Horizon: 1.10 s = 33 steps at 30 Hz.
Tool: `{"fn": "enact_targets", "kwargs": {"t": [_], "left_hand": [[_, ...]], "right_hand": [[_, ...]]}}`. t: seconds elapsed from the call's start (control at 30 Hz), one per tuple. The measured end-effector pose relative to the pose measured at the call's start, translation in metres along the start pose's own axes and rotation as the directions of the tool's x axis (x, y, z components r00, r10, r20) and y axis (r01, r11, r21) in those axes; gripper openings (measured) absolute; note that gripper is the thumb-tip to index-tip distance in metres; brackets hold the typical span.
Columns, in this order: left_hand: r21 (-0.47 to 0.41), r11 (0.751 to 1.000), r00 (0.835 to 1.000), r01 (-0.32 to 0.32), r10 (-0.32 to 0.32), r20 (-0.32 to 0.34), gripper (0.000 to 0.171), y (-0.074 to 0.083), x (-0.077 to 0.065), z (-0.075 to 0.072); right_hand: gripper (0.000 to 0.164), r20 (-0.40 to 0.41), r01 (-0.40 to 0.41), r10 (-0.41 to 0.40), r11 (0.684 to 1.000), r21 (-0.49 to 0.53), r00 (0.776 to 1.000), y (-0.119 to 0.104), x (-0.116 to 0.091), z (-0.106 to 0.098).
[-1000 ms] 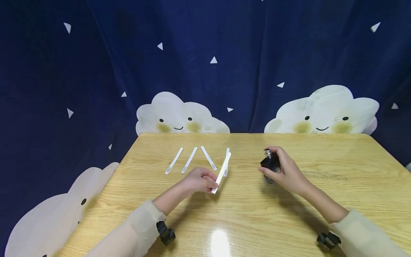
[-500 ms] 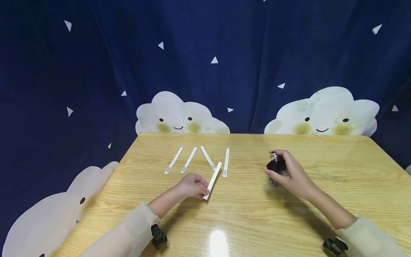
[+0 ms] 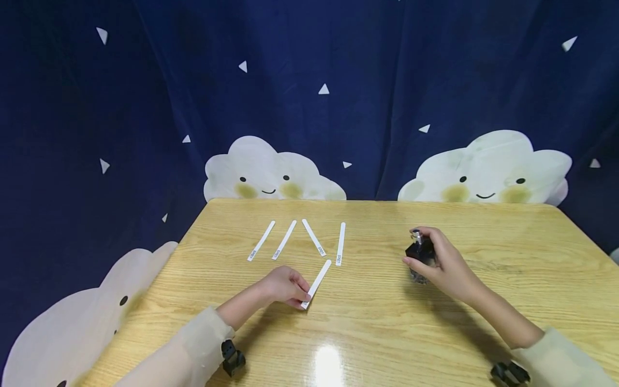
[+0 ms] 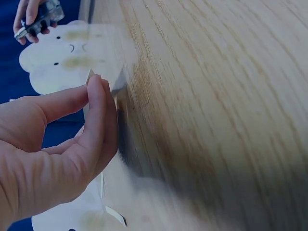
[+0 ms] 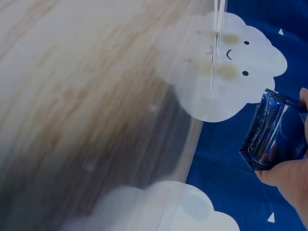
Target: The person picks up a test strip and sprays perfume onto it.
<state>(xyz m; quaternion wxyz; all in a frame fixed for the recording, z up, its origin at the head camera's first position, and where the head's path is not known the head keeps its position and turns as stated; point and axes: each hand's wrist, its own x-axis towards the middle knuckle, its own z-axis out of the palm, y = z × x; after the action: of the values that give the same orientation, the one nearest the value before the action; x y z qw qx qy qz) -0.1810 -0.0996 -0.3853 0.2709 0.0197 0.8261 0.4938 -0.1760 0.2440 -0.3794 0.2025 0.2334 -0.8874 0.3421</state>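
My left hand (image 3: pixel 286 285) pinches a white paper test strip (image 3: pixel 320 279) by its printed near end, between thumb and fingers. The strip slants away to the right, low over the wooden table (image 3: pixel 377 333). In the left wrist view only the strip's tip shows past the fingertips. My right hand (image 3: pixel 450 269) grips a dark glass perfume bottle (image 3: pixel 418 257) with a silver spray top (image 3: pixel 417 235), thumb on the near side. The right wrist view shows the bottle's faceted glass base (image 5: pixel 262 130); its far side is hidden by the hand.
Several more white strips lie at the back of the table; a slanted strip (image 3: pixel 314 237) and an upright strip (image 3: pixel 340 244) are nearest the held one. A blue curtain (image 3: pixel 367 97) with white clouds hangs behind the table's far edge. Both wrists carry small black cameras.
My left hand has drawn the strip left and nearer, lower toward the table, off the upright strip it overlapped. My right hand has moved the bottle rightward and slightly nearer.
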Motion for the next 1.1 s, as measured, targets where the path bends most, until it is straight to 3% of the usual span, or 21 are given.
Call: {"fn": "enact_targets", "kwargs": {"t": [0.2, 0.4, 0.63, 0.77, 1.0, 1.1], "left_hand": [[0.028, 1.0, 1.0, 0.004, -0.004, -0.002, 0.01, -0.001, -0.008, -0.002], [0.126, 0.99, 0.997, -0.071, 0.074, -0.021, 0.009, 0.0, -0.019, -0.003], [0.297, 0.94, 0.982, -0.166, 0.184, -0.032, 0.009, 0.002, -0.03, -0.005], [0.372, 0.913, 0.978, -0.165, 0.199, -0.055, 0.008, 0.005, -0.032, -0.005], [0.487, 0.854, 0.962, -0.184, 0.258, -0.088, 0.01, 0.019, -0.021, -0.001], [0.492, 0.847, 0.955, -0.2, 0.28, -0.094, 0.01, 0.028, -0.009, 0.001]], "right_hand": [[0.055, 0.012, -0.006, 0.006, 1.0, 0.015, 1.0, -0.001, 0.0, -0.001], [0.055, 0.013, 0.002, -0.002, 1.0, 0.011, 1.0, -0.002, 0.0, -0.001], [0.056, 0.011, -0.014, 0.014, 1.0, -0.008, 1.0, -0.005, -0.001, -0.001], [0.058, 0.002, -0.015, 0.016, 0.999, -0.038, 1.0, -0.008, -0.001, -0.002], [0.059, -0.009, 0.002, -0.003, 0.999, -0.041, 1.0, -0.012, 0.001, 0.0], [0.06, -0.016, 0.014, -0.014, 0.999, -0.042, 1.0, -0.013, 0.001, 0.001]]}}
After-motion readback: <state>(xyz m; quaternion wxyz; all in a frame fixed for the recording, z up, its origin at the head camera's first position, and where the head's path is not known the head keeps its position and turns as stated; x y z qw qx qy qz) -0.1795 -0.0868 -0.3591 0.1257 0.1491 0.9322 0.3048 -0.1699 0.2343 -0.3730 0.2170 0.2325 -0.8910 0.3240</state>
